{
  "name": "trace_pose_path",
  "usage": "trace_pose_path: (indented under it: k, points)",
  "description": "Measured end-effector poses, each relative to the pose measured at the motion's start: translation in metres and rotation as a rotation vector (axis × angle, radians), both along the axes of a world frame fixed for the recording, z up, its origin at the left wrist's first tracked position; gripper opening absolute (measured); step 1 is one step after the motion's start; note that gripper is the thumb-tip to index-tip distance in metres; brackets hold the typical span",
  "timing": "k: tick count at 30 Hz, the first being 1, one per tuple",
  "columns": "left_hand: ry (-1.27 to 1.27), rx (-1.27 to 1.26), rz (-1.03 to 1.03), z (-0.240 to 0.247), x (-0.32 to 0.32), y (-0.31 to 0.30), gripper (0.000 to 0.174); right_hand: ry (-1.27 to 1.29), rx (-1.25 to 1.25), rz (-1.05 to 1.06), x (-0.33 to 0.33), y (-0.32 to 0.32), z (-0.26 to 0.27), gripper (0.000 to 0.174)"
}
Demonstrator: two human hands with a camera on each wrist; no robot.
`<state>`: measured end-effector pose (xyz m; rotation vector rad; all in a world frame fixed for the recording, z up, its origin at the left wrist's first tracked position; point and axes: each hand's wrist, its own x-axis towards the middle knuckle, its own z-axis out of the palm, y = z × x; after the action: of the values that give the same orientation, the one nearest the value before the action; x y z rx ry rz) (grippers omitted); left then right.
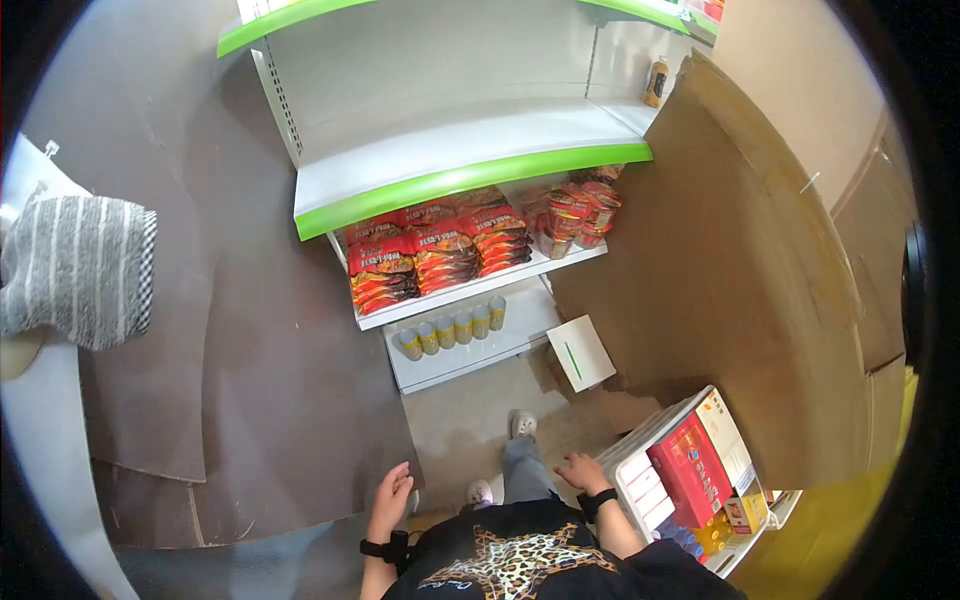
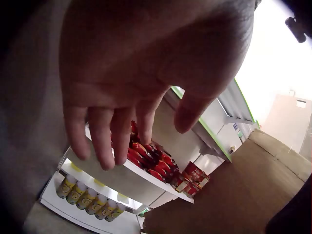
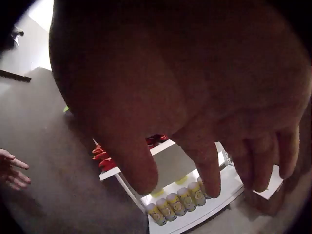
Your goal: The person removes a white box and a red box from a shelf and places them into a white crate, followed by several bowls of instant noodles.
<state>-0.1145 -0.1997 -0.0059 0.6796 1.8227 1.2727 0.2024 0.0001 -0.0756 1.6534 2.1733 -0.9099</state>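
Note:
My left hand hangs in front of my body, holding nothing, its fingers spread loosely in the left wrist view. On the other side my right hand is also bare, fingers relaxed, near a white basket. Ahead stands a shelf unit; its bottom shelf carries a row of several yellow-and-grey cans. Red noodle packets lie stacked on the shelf above, with red noodle cups at their right. In the right wrist view, fingers overlap the row of cans.
The basket holds a red box and several bottles. An open-topped white box stands on the floor right of the shelf. Cardboard walls flank the right side. A bottle stands on the upper shelf; striped cloth is at left.

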Motion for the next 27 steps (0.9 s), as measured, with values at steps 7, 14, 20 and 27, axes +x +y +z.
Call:
trace_pose_path:
  k: [7,14,20,27]
  points:
    - [0.013,-0.025,0.009,-0.008,-0.008,0.027,0.034,0.102,0.028,0.061,-0.045,0.039,0.008,0.053]
    - [0.077,-0.023,-0.067,0.006,-0.004,0.112,0.035,0.171,0.077,0.0,-0.04,0.117,0.03,0.052]
    - [0.12,0.02,-0.104,0.025,0.01,0.211,0.035,0.194,0.03,-0.137,0.02,0.199,0.039,0.051]
    - [0.338,-0.005,-0.321,0.041,0.044,0.322,0.037,0.311,0.156,-0.343,0.093,0.271,-0.013,0.054]
